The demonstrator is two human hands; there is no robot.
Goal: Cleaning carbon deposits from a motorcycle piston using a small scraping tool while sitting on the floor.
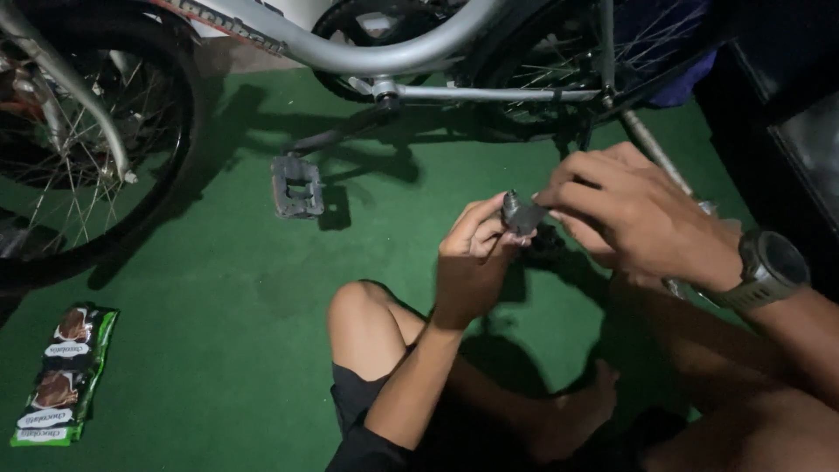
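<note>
Green floor, one bicycle [384, 52] (silver), two hands [476, 262] [634, 214] around one small grey part [520, 212]

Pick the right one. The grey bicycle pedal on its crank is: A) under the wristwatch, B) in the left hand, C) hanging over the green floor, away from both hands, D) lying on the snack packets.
C: the pedal hangs above the green floor, left of both hands, which meet on a small dark metal part.

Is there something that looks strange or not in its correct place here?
Yes. A strip of green snack packets lies loose on the green floor beside the bicycle wheel. Both hands hold a small dark threaded part apart from the bicycle.
</note>
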